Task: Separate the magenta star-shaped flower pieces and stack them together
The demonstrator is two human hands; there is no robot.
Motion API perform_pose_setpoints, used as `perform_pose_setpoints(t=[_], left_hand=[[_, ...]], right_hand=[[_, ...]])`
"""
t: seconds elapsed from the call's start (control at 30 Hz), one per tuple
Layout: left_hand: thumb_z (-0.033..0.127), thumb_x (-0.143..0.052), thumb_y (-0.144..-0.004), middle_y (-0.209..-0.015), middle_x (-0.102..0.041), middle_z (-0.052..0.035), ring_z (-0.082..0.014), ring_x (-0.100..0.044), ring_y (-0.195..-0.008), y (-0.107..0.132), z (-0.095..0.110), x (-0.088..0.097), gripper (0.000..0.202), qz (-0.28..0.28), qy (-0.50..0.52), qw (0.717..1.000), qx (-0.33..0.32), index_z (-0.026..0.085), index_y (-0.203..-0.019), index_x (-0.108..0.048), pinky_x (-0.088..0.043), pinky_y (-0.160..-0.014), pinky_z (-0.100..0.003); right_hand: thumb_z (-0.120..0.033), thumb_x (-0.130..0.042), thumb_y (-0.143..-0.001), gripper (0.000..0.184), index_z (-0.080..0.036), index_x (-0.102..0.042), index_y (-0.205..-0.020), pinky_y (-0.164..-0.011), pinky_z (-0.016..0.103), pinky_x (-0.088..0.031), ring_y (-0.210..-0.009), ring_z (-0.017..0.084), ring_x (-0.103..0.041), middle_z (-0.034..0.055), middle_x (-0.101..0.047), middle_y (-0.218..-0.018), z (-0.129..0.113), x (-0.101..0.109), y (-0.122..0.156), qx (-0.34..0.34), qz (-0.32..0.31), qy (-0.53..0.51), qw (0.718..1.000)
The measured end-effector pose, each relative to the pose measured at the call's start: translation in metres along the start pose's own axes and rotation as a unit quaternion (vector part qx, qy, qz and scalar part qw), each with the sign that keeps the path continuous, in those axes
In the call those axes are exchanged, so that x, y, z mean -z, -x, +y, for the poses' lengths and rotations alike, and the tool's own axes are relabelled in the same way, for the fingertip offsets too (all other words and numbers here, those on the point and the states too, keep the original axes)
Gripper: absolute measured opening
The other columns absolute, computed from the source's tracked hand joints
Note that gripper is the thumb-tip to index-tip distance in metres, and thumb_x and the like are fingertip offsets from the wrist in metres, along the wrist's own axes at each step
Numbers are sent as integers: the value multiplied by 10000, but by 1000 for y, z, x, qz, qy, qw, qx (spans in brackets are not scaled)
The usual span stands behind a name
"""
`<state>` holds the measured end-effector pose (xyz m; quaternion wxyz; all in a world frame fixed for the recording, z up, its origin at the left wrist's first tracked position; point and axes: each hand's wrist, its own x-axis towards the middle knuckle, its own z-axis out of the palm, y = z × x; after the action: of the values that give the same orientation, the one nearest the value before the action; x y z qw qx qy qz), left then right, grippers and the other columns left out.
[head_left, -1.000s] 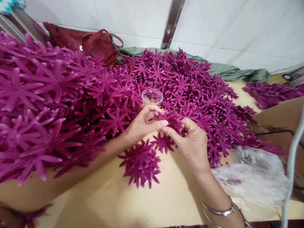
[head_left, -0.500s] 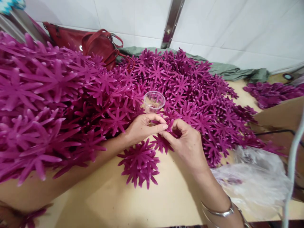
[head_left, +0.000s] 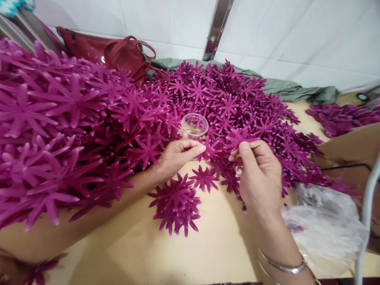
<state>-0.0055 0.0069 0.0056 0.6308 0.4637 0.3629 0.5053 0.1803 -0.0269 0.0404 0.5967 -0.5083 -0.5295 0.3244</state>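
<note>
My left hand (head_left: 175, 156) rests at the edge of a big heap of magenta star-shaped plastic flowers (head_left: 89, 118), its fingers curled and pinched together; what they hold is too small to name. My right hand (head_left: 259, 174) is lifted a little to the right and pinches one magenta flower piece (head_left: 239, 136) between thumb and fingers. A small clear plastic cup (head_left: 194, 126) stands among the flowers just beyond my left hand. A stacked cluster of flowers (head_left: 176, 206) lies on the beige table (head_left: 178, 253) below my hands, with a single flower (head_left: 204, 178) beside it.
A red handbag (head_left: 118, 55) and a green cloth (head_left: 282, 89) lie against the white tiled wall. A crumpled clear plastic bag (head_left: 323, 229) sits at the right front. Another small heap of flowers (head_left: 341, 116) lies far right, beside a cardboard edge (head_left: 350, 146).
My hands were pinched together over a flower piece. The right hand has since pulled away to the right and risen, carrying one flower; the left hand stayed near the cup.
</note>
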Motion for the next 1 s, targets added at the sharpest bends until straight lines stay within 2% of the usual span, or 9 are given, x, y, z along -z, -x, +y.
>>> perform_pose_setpoints(t=[0.1, 0.23, 0.3, 0.37, 0.47, 0.6, 0.7, 0.87, 1.0], left_hand=[[436, -880, -762, -799, -743, -15, -131, -657, -750, 4, 7, 1, 280, -44, 42, 998, 19, 171, -814, -807, -530, -810, -278], [554, -817, -798, -670, -723, -47, -160, -675, -641, 10, 23, -1, 413, -119, 99, 984, 86, 143, -758, -803, -576, -720, -306], [545, -793, -823, -639, -716, -45, -152, -666, -594, 12, 26, -2, 404, -123, 110, 981, 100, 142, -806, -816, -576, -668, -290], [475, -804, -828, -770, -776, -70, -184, -728, -717, 11, 25, -2, 336, -113, 122, 982, 91, 152, -917, -832, -598, -735, -306], [343, -811, -838, -997, -808, -69, -182, -746, -877, 7, 15, 1, 237, -91, 68, 993, 37, 196, -1024, -832, -588, -830, -296], [331, -798, -856, -694, -714, 23, -99, -620, -572, 3, 5, 3, 253, -68, 11, 998, 2, 232, -1089, -787, -516, -623, -237], [331, -848, -801, -573, -608, 76, -85, -548, -483, 3, 6, 1, 350, -54, 18, 998, 11, 231, -1111, -720, -457, -556, -222], [312, -901, -723, -551, -572, 98, -55, -494, -453, 3, 11, -3, 386, -36, 20, 999, 21, 197, -1015, -677, -366, -500, -186], [315, -920, -691, -605, -648, 75, -45, -529, -485, 3, 11, -4, 366, -44, 48, 997, 40, 170, -924, -677, -377, -520, -173]], right_hand=[[-435, -629, -992, 231, -272, -620, -828, -685, 328, -465, -688, 180, -556, 1, -596, -769, -11, 2, 5, 57, -9, -2, 998], [-453, -716, -932, 169, -291, -751, -905, -793, 383, -526, -880, 238, -658, 45, -708, -919, -27, 5, 11, 134, -211, 27, 968], [-414, -758, -909, 137, -300, -778, -981, -848, 389, -532, -973, 247, -673, 48, -738, -984, -29, 5, 11, 155, -250, 35, 955], [-359, -738, -933, 85, -296, -774, -977, -853, 370, -529, -963, 225, -674, 37, -741, -966, -28, 3, 10, 155, -226, 38, 961], [-314, -670, -982, 106, -271, -745, -919, -809, 337, -528, -877, 193, -667, 27, -728, -902, -22, -1, 8, 119, -132, 62, 982], [-372, -697, -961, 126, -256, -728, -1000, -725, 311, -523, -809, 183, -653, 28, -721, -911, -13, -4, 6, 42, -45, 87, 994], [-395, -715, -939, 162, -253, -718, -1018, -703, 302, -518, -790, 180, -636, 25, -701, -894, -11, -6, 5, 19, -47, 82, 995], [-349, -811, -841, 249, -251, -688, -1034, -814, 319, -521, -877, 183, -637, 19, -675, -967, -11, -9, 5, 31, -80, 76, 993], [-302, -839, -809, 232, -238, -710, -991, -811, 322, -510, -862, 180, -631, 19, -679, -951, -9, -8, 5, 25, -113, 99, 988]])
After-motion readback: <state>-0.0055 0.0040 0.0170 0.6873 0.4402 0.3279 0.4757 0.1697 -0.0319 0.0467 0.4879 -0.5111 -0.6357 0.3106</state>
